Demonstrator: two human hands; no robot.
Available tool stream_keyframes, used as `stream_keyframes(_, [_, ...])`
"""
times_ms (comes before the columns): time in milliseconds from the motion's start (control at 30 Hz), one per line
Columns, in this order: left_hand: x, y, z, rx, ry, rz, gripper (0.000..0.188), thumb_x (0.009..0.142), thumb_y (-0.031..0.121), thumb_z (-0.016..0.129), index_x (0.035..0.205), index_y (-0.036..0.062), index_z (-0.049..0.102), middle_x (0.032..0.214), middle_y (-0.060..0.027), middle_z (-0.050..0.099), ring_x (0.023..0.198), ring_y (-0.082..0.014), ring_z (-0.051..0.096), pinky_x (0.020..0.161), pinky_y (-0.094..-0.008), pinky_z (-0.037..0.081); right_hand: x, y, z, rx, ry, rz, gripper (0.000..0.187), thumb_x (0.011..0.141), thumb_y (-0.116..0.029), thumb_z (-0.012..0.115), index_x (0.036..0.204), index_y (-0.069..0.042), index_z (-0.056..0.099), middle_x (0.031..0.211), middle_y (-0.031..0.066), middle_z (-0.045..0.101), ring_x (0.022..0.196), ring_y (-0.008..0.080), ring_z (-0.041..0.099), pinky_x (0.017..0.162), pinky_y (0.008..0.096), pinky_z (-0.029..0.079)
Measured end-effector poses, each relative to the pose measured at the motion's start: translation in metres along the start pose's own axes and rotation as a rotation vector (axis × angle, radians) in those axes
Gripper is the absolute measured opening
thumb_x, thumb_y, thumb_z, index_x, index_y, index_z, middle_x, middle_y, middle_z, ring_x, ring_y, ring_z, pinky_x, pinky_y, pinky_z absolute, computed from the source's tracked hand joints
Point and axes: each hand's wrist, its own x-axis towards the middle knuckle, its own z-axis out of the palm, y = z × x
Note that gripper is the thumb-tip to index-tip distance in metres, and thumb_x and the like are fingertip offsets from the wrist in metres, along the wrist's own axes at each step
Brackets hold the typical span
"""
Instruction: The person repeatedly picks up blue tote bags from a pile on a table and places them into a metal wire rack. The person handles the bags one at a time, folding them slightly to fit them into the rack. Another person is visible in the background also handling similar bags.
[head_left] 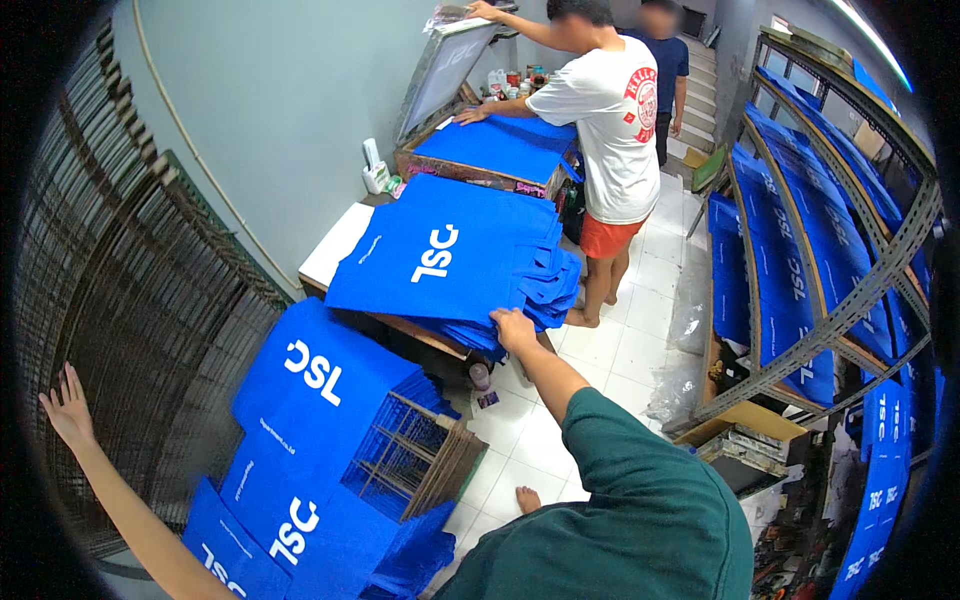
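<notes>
A wire rack [110, 300] stands left of the white-topped table [331, 247], which bears a stack of blue printed fabric bags [395, 235]. At the table's near right side, the right hand [515, 330] pinches the stack's edge; left of the table, the left hand [70, 410] spreads wide, bare of any object.

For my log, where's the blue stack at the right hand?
Head view, centre: the blue stack lies on a white table, its near-right edge at the right hand.

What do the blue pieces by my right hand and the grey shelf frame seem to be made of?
Blue pieces: probably fabric, matte; their loose strips droop. Shelf frame: likely metal, dull grey; its bars show rows of punched holes.
</notes>
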Motion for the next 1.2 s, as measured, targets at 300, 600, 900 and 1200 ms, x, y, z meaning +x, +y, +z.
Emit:
stream_keyframes(300, [0.096, -0.037, -0.121, 0.132, 0.186, 0.013, 0.029, 0.097, 0.016, 0.026, 0.101, -0.0044, 0.046, 0.131, -0.0161, 0.044, 0.101, -0.0237, 0.047, 0.079, -0.03, 0.042, 0.014, 0.018, -0.014, 0.184, 0.065, -0.131, 0.013, 0.078, -0.016, 0.057, 0.087, -0.01, 0.065, 0.093, 0.0061, 0.064, 0.091, 0.0275, 0.056, 0.076, 0.0396, 0.048])
stream_keyframes(600, [-0.119, -0.02, -0.076, 0.253, 0.111, 0.034, 0.05, 0.096, 0.024, 0.039, 0.131, -0.0098, 0.028, 0.135, -0.0207, 0.035, 0.123, -0.0257, 0.037, 0.105, -0.0324, 0.03, 0.058, 0.009, -0.074, 0.376, 0.283, -0.009, 0.014, 0.081, -0.019, 0.054, 0.09, -0.01, 0.061, 0.079, 0.0187, 0.062, 0.076, 0.0388, 0.06, 0.066, 0.048, 0.047])
stream_keyframes(900, [-0.438, -0.127, -0.238, 0.129, 0.176, -0.392, 0.026, 0.09, 0.024, 0.048, 0.095, -0.0018, 0.048, 0.1, -0.0142, 0.053, 0.101, -0.0272, 0.05, 0.094, -0.0355, 0.039, 0.074, -0.018, -0.152, 0.236, 0.562, -0.127, 0.013, 0.08, -0.017, 0.055, 0.087, -0.011, 0.064, 0.079, 0.0122, 0.065, 0.074, 0.0309, 0.061, 0.063, 0.0435, 0.044])
stream_keyframes(1200, [-0.518, -0.193, -0.242, 0.159, 0.943, -0.827, 0.053, 0.077, 0.044, 0.063, 0.098, 0.0018, 0.04, 0.082, -0.0107, 0.053, 0.072, -0.0175, 0.057, 0.066, -0.0238, 0.049, 0.045, -0.102, -0.206, 0.336, 0.795, -0.433, 0.01, 0.075, -0.008, 0.061, 0.085, -0.012, 0.063, 0.07, 0.0031, 0.056, 0.063, 0.0233, 0.056, 0.057, 0.034, 0.038])
